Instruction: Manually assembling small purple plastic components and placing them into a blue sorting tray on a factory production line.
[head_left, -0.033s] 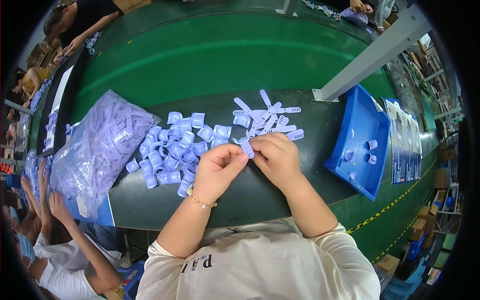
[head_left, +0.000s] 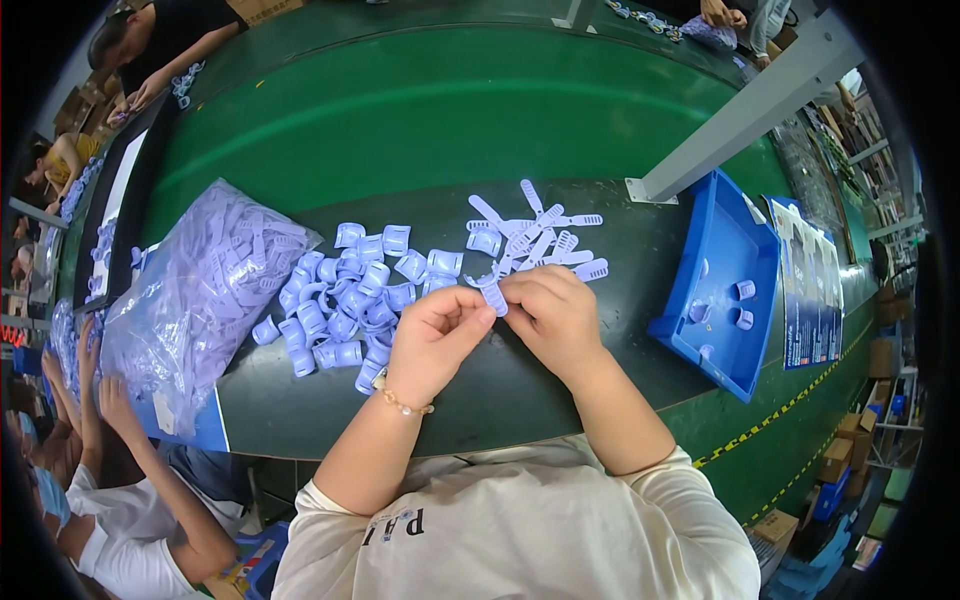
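My left hand (head_left: 440,335) and my right hand (head_left: 552,318) meet over the dark table, fingertips pinched together. Between them is a curved lavender plastic strap (head_left: 491,292), its slotted end pointing toward me; the fingers partly hide it. Left of my left hand lies a heap of curved lavender plastic pieces (head_left: 345,300). Just beyond my hands are several loose slotted straps (head_left: 535,235), with one curved piece (head_left: 484,242) beside them.
A bulging clear bag of lavender straps (head_left: 225,270) lies at left. At right stands a blue tray (head_left: 735,235) holding several small lavender parts, beside a printed sheet (head_left: 808,290). A grey post (head_left: 740,115) rises behind. Other people work at left and far.
My hands and the strap stay in place. At the lower left, a co-worker's arm and hand have shifted slightly.
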